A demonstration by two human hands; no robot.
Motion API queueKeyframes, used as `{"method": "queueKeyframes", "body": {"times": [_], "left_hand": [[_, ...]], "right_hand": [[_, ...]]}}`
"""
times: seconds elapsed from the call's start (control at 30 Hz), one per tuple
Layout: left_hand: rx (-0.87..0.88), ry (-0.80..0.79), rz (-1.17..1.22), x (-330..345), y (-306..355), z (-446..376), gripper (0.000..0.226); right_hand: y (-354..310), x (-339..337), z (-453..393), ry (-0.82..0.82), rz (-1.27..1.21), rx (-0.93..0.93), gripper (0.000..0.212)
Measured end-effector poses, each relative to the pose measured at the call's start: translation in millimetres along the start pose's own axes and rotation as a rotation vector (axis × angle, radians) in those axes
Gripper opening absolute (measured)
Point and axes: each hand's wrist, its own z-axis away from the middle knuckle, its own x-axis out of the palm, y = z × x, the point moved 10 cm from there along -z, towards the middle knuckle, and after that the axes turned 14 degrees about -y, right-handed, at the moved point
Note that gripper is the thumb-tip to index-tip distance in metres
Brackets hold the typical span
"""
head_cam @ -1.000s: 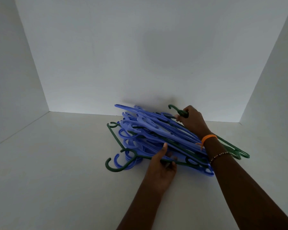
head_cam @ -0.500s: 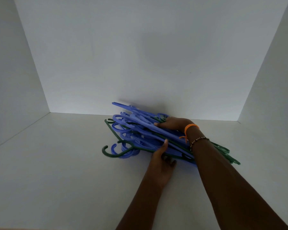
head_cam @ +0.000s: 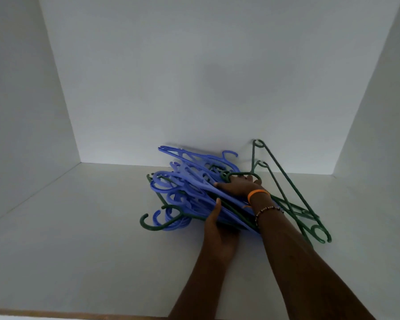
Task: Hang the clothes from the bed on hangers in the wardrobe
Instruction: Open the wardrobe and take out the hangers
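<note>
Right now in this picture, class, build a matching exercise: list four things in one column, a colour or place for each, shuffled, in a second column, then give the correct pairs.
Column one:
1. plastic hangers under the right hand
2. tilted plastic hangers against the back wall
3. rubber wristband
4. left hand

Column two:
A. orange
B. green
C. blue
D. at the pile's near edge

Pairs: 1-C, 2-B, 3-A, 4-D

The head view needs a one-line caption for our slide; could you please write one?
Both hands, left hand and right hand, gather a tangled pile of blue hangers and green hangers on a white wardrobe shelf.
</note>
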Motion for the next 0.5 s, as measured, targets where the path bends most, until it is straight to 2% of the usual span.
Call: {"method": "queueKeyframes", "body": {"times": [0.1,0.17,0.37,0.5], "left_hand": [[0.028,0.014,-0.022,-0.1,3.6,0.2,0.048],[0.035,0.011,-0.029,3.5,4.5,1.6,0.048],[0.041,0.037,-0.011,1.3,2.2,1.3,0.05],[0.043,0.059,0.028,-5.5,2.5,1.4,0.05]], "right_hand": [[1.3,0.0,-4.5,-0.07,-0.09,-0.023,0.066],[4.4,-1.2,-11.8,-0.064,-0.092,-0.02,0.064],[-7.6,-7.2,-9.5,-0.022,-0.094,-0.056,0.026],[-7.2,-8.1,-19.1,0.007,-0.052,-0.085,0.035]]}}
